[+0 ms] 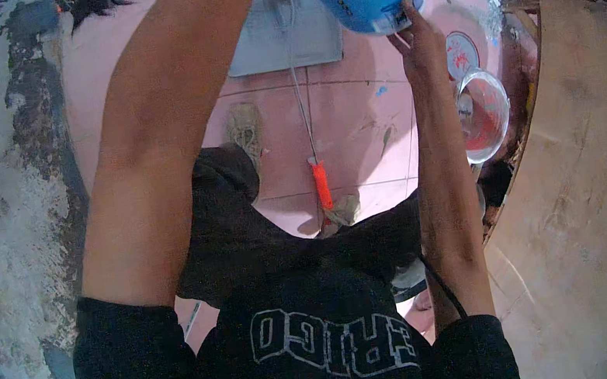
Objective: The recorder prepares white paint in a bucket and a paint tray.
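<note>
A blue plastic bucket point(362, 4) with a red label hangs tilted at the top of the view, above a pale, shallow tray point(322, 52) on the floor. My right hand point(419, 43) supports it, fingers pressed against its lower side and base. My left forearm stretches up to the top edge beside the bucket's rim; the hand itself lies beyond the picture. From the tray a long thin metal rod runs toward me, ending in an orange handle point(322, 185), like that of a paint roller. Its far end is not clear.
Right of my forearm, a translucent bucket point(492, 114) lies near a round lid point(461, 54). A large brown board point(583, 171) fills the right side. A stained, peeling wall point(4, 234) borders the left. My shoe point(244, 132) rests on pink floor tiles point(366, 133).
</note>
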`<state>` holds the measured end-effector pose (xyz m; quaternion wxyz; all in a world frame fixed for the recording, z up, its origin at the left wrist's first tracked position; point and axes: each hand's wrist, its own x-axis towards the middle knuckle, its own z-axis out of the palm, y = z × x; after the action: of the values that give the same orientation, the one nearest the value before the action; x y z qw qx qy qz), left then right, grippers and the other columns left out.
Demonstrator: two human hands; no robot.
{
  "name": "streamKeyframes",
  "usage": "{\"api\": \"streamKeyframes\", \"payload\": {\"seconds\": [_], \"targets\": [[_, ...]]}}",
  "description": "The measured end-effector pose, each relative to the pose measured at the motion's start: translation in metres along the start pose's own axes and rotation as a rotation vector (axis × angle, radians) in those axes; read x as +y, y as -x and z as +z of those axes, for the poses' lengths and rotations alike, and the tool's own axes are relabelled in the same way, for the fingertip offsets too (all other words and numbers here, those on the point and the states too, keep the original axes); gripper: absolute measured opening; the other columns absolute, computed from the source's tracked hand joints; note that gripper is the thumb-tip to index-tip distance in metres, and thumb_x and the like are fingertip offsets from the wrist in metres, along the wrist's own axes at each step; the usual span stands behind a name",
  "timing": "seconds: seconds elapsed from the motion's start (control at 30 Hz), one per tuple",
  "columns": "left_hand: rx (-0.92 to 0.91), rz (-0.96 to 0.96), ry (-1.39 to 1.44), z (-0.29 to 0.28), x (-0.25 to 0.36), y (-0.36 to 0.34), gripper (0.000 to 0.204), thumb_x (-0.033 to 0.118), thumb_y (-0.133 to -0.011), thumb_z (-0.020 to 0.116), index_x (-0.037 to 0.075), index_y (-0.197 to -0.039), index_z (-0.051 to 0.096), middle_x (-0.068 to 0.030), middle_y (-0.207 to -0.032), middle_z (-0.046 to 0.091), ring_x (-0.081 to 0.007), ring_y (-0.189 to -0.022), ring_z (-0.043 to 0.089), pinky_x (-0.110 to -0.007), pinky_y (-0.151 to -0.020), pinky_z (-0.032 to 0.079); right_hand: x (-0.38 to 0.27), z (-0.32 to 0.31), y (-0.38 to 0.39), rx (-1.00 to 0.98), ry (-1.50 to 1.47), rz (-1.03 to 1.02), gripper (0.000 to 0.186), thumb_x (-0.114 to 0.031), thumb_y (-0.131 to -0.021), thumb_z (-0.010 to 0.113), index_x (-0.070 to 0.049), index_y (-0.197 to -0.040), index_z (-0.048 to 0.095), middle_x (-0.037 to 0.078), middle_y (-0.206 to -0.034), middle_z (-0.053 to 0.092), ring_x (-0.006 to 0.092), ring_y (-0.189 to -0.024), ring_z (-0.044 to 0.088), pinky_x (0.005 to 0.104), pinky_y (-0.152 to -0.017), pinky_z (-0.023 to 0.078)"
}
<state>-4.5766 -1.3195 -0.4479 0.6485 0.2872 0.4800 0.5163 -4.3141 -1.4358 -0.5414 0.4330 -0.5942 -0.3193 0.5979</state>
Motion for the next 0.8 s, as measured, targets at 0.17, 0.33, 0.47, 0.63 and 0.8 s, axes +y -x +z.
{"api": "streamKeyframes", "payload": {"seconds": [0.17, 0.33, 0.47, 0.63, 0.8], "targets": [[-0.001, 0.02, 0.119, -0.019, 0.013, 0.006, 0.022, 0.012, -0.091, 0.05, 0.006, -0.07, 0.053, 0.0003, -0.05, 0.046, -0.007, -0.033, 0.031, -0.025, -0.037, 0.036, -0.013, 0.015, 0.002, -0.035, 0.039, -0.051, 0.056, -0.028, -0.081, 0.078, 0.012, -0.11, 0.053, 0.019, -0.102, 0.063, 0.0251, -0.093, 0.064, 0.0382, -0.081, 0.056], [-0.009, 0.063, 0.126, -0.029, 0.02, 0.008, 0.021, 0.013, -0.092, 0.05, 0.005, -0.072, 0.054, 0.0005, -0.05, 0.046, -0.0048, -0.033, 0.03, -0.023, -0.035, 0.035, -0.021, 0.021, -0.004, -0.026, 0.095, -0.083, 0.056, -0.028, -0.081, 0.078, 0.013, -0.11, 0.054, 0.019, -0.1, 0.064, 0.0232, -0.089, 0.065, 0.0329, -0.074, 0.057], [-0.006, 0.053, 0.128, -0.041, 0.022, 0.005, 0.02, 0.013, -0.091, 0.051, 0.004, -0.073, 0.055, 0.0009, -0.05, 0.045, -0.0047, -0.033, 0.029, -0.021, -0.036, 0.032, -0.03, 0.031, 0.001, -0.014, 0.182, -0.05, 0.053, -0.03, -0.084, 0.074, 0.01, -0.114, 0.054, 0.016, -0.107, 0.063, 0.0239, -0.096, 0.063, 0.0367, -0.085, 0.051], [0.005, 0.029, 0.198, -0.051, 0.024, 0.002, 0.02, 0.012, -0.091, 0.051, 0.004, -0.073, 0.055, 0.0016, -0.05, 0.044, -0.005, -0.033, 0.028, -0.022, -0.037, 0.031, -0.038, 0.037, 0.001, -0.019, 0.215, -0.081, 0.053, -0.03, -0.084, 0.074, 0.009, -0.113, 0.054, 0.016, -0.106, 0.063, 0.0235, -0.095, 0.063, 0.0356, -0.084, 0.051], [-0.001, 0.044, 0.229, -0.044, 0.025, 0.003, 0.019, 0.013, -0.09, 0.052, 0.003, -0.074, 0.056, 0.002, -0.05, 0.044, -0.0045, -0.034, 0.03, -0.018, -0.034, 0.029, -0.036, 0.033, -0.003, -0.031, 0.143, -0.165, 0.065, -0.027, -0.078, 0.079, 0.019, -0.114, 0.051, 0.024, -0.098, 0.064, 0.026, -0.081, 0.068, 0.0332, -0.062, 0.057]]}}
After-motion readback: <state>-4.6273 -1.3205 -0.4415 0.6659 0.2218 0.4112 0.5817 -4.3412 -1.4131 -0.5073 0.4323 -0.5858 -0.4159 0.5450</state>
